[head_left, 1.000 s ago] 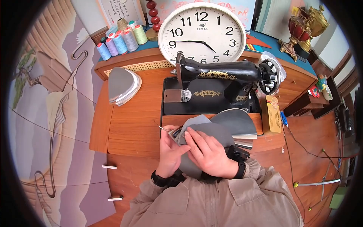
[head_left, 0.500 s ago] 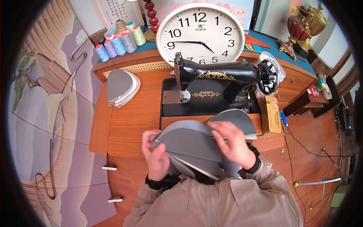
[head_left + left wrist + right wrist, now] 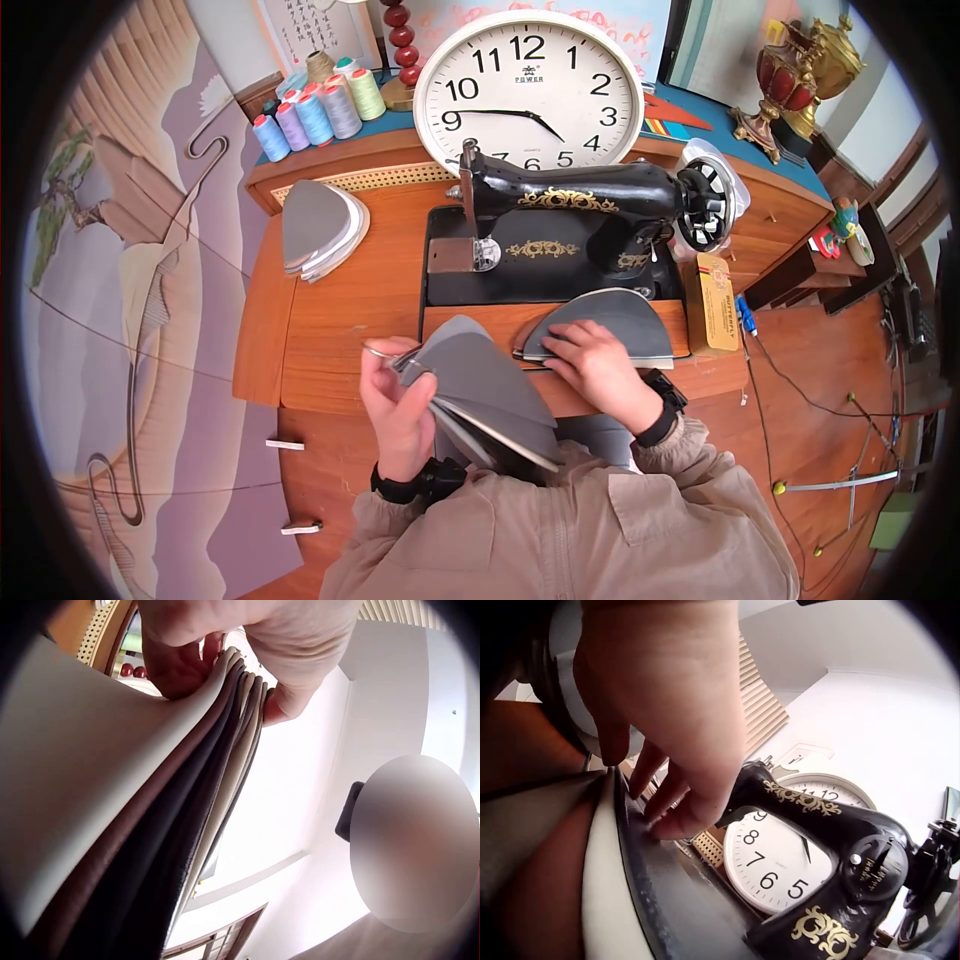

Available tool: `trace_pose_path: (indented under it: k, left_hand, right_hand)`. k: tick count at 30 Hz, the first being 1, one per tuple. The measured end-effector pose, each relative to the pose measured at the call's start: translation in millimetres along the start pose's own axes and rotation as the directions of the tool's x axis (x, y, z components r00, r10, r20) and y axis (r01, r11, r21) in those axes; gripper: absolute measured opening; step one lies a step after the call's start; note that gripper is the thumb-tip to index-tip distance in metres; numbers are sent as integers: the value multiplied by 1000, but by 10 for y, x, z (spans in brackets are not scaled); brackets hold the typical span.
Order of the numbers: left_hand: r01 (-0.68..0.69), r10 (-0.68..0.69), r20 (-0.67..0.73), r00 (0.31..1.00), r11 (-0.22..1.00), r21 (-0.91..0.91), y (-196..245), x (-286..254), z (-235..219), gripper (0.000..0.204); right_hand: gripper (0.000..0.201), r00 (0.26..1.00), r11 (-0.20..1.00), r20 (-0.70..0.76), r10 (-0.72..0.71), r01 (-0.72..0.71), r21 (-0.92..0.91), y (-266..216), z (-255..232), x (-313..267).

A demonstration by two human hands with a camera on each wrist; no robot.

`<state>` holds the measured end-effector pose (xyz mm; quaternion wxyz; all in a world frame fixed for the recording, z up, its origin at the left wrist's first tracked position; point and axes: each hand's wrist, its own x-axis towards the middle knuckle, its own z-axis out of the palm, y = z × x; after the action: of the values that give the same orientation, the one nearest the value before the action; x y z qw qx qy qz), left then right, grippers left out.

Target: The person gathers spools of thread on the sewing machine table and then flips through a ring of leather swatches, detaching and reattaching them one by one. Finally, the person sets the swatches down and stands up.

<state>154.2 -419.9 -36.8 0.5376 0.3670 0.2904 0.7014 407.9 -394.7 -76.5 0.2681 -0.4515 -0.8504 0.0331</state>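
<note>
My left hand (image 3: 395, 405) pinches the cornered end of a bundle of grey leather swatches (image 3: 490, 380), held up in front of the body with a thin metal ring at that corner. In the left wrist view, white, brown, black and beige swatches (image 3: 112, 877) hang in layers from the thumb and fingers. On the table's front strip lies a second, dark grey fan-shaped swatch bundle (image 3: 625, 325). My right hand (image 3: 605, 375) holds it near its left end, fingers bent over the top and thumb at the near edge.
A black sewing machine (image 3: 565, 190) stands behind the bundles, a large clock (image 3: 600, 60) behind it. Another swatch stack (image 3: 318, 225) lies at the table's left. Thread spools (image 3: 310, 110) line the back shelf. A yellow box (image 3: 715, 300) stands to the right.
Both hands were together at the held bundle. The left hand has moved left with it, and the bundle has turned downward; the right hand has left it for the bundle on the table.
</note>
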Motion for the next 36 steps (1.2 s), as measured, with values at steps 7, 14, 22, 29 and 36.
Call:
trace_pose_path:
  k: [7,14,22,29,36]
  left_hand:
    - [51,-51,0,999,999,5,-121,38,130,40]
    - [67,-69,24,997,996,65,-103,49,231,37]
    - [77,-78,23,997,997,12,-131,60,278,38]
    - [13,-18,67,998,998,68,-189,68,344,44]
    - [-13,-11,123,992,980,197,-136,66,349,48]
  right_hand:
    - [15,999,1000,-34,15,-15,-13,-11,49,108]
    - [11,986,982,-50,157,-150,117,-21,58,115]
    - [8,889,852,-209,408,-290,435,-57,-88,258]
    - [15,942,753,-177,284,-104,649,-509,-552,543]
    - [13,981,805,-157,116,0,593,-676,-638,680]
